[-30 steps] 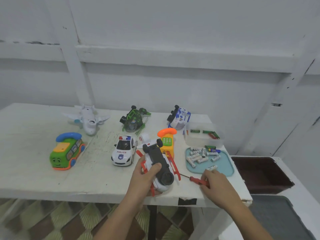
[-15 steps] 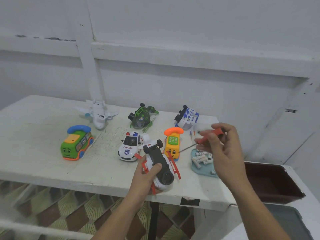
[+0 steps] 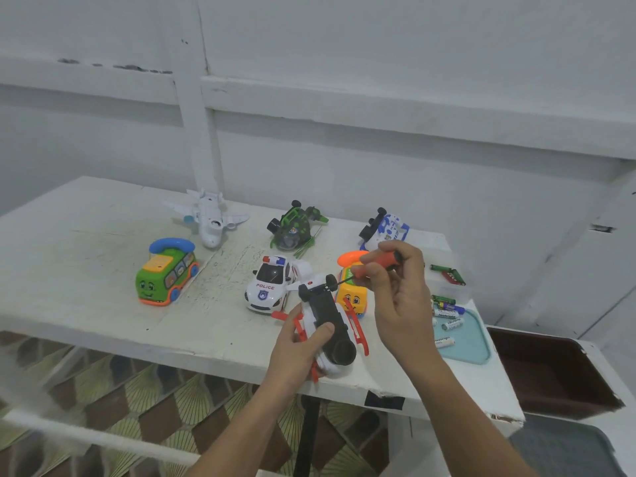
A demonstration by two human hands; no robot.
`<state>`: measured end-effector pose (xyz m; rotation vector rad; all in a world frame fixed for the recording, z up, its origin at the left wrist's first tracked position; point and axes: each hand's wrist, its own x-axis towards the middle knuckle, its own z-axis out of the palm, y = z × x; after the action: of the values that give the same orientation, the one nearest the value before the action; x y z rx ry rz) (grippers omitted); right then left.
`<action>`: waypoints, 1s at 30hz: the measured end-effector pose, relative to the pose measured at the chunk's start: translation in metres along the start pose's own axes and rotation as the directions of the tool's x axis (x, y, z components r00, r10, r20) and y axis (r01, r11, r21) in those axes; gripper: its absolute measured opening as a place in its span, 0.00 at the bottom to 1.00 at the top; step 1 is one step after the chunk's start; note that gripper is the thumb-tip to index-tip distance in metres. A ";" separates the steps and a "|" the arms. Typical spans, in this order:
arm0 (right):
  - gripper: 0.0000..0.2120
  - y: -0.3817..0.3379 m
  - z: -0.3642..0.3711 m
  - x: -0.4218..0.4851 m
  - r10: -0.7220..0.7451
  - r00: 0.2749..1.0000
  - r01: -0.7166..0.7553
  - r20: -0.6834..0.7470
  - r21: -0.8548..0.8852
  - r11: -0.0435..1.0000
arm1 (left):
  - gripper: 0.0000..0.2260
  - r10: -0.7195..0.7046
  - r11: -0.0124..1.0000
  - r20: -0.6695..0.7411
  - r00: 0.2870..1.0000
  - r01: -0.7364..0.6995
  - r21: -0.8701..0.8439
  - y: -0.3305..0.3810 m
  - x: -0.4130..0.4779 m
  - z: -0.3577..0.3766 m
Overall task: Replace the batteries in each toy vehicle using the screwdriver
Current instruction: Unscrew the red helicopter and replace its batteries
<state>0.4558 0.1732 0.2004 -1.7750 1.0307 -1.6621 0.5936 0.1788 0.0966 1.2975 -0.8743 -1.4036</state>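
My left hand (image 3: 298, 347) grips a white and red toy helicopter (image 3: 328, 327) turned belly up near the table's front edge, its black underside facing me. My right hand (image 3: 395, 294) holds a red-handled screwdriver (image 3: 377, 265), its thin shaft pointing down-left with the tip at the far end of the black underside. Behind these stand a white police car (image 3: 270, 287) and a yellow phone toy (image 3: 352, 297), partly hidden by my right hand. A blue tray (image 3: 471, 339) at the right carries several loose batteries (image 3: 449, 318).
On the white table (image 3: 86, 304) stand a green bus phone toy (image 3: 167, 273), a white plane (image 3: 208, 218), a green helicopter (image 3: 292, 228) and a blue-white toy (image 3: 383, 228). A clear box (image 3: 447, 284) holds a few green batteries. A dark brown bin (image 3: 550, 370) sits right of the table.
My right hand picked the screwdriver up off the table, raised it, then brought its tip down to the helicopter's underside. My left hand kept its grip on the toy.
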 end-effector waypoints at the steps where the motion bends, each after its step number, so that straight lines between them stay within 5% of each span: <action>1: 0.10 0.001 0.000 0.000 -0.004 1.000 0.004 -0.001 -0.004 1.000 | 0.47 0.003 1.000 0.001 1.000 -0.003 0.001 -0.001 0.001 0.000; 23: 0.10 0.000 0.005 0.004 -0.178 0.983 0.158 -0.033 -0.330 0.931 | 0.49 0.018 1.000 -0.017 1.000 -0.018 0.016 -0.006 0.008 -0.001; 30: 0.19 -0.002 -0.001 0.008 -0.242 0.965 0.262 0.100 -0.358 0.896 | 0.33 -0.027 0.999 -0.033 0.999 0.026 -0.021 0.002 0.005 -0.003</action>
<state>0.4553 0.1678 0.2069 -2.2691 1.1920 -1.6373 0.5975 0.1740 0.0964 1.3179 -0.8211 -1.4039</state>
